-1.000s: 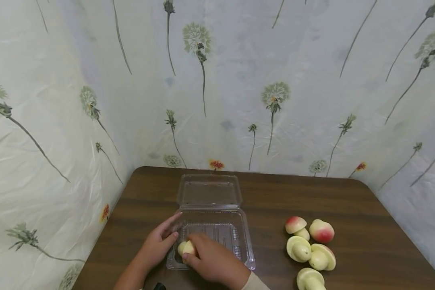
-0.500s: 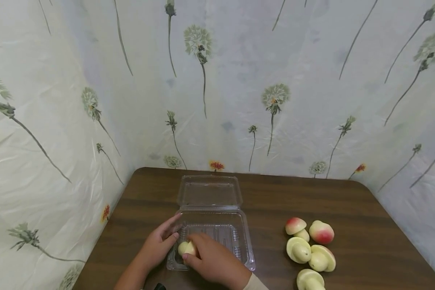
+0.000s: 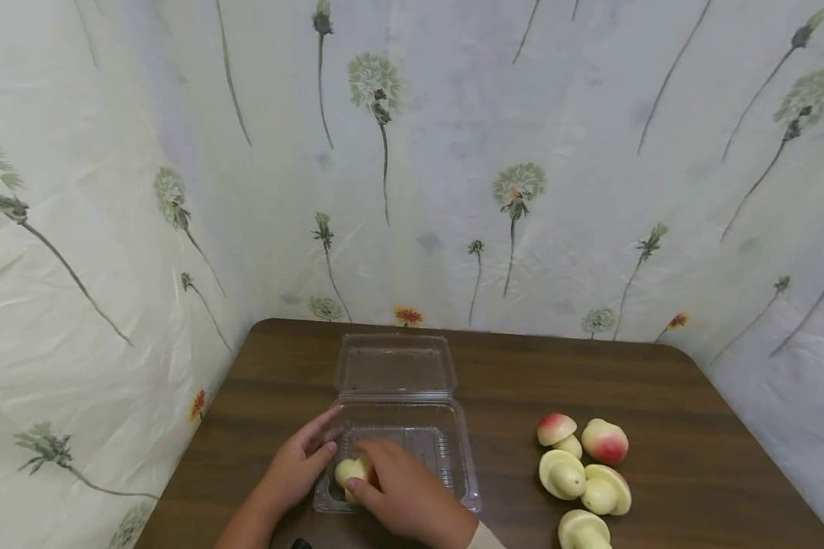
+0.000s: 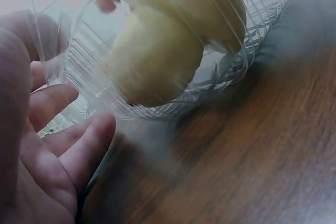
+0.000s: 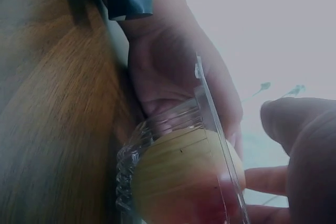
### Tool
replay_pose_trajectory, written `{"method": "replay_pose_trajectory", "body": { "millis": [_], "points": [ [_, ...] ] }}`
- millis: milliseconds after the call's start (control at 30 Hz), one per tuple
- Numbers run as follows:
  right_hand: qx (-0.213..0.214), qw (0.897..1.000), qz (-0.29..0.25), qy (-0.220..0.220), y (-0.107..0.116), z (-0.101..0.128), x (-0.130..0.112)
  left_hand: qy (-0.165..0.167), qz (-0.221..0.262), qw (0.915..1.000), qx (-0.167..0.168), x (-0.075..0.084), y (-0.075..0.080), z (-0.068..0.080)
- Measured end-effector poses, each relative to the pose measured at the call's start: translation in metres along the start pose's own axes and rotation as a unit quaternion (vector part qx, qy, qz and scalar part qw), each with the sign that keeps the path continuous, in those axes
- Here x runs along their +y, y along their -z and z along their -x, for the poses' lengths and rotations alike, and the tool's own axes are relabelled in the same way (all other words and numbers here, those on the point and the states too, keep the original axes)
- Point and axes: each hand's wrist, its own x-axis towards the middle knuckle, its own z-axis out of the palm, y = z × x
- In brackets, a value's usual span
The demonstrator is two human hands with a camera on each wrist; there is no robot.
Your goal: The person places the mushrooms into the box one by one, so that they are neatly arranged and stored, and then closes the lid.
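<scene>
A clear plastic clamshell container (image 3: pixel 463 450) lies open on the table, its lid (image 3: pixel 396 364) folded back. In its front left corner rests a cream toy mushroom (image 3: pixel 352 473). The right wrist view shows a red blush on the cap (image 5: pixel 184 177); the left wrist view shows the rounded stem (image 4: pixel 157 59). My right hand (image 3: pixel 412 488) bends over the mushroom; in the right wrist view its thumb is raised above the rim, with fingertips at the cap. My left hand (image 3: pixel 298 461) rests along the container's left wall, its fingers loosely extended against the plastic.
Several more toy mushrooms with red-tinted caps (image 3: pixel 605 441) lie grouped on the right of the brown wooden table (image 3: pixel 508 381). Behind and to the left hangs a pale sheet printed with dandelions (image 3: pixel 446 152). A small black object (image 3: pixel 301 544) shows at the bottom edge.
My right hand's fingers and thumb have loosened slightly around the mushroom, leaving more of it in sight. My left hand stays at the container wall. The view has shifted slightly.
</scene>
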Motion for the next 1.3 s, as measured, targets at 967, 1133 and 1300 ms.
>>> {"method": "replay_pose_trajectory", "body": {
  "millis": [967, 1133, 1300],
  "points": [
    [0.035, 0.998, -0.012, 0.047, 0.023, 0.046, 0.004, -0.002, 0.01, 0.9999, -0.009, 0.002, 0.0, -0.002],
    [0.099, 0.991, 0.001, 0.093, 0.021, 0.055, 0.011, -0.004, 0.016, 0.9998, -0.007, 0.0, -0.001, -0.003],
    [0.146, 0.984, 0.026, 0.1, 0.022, 0.067, 0.012, -0.012, 0.004, 0.9998, -0.012, -0.004, 0.0, -0.004]
  ]
}}
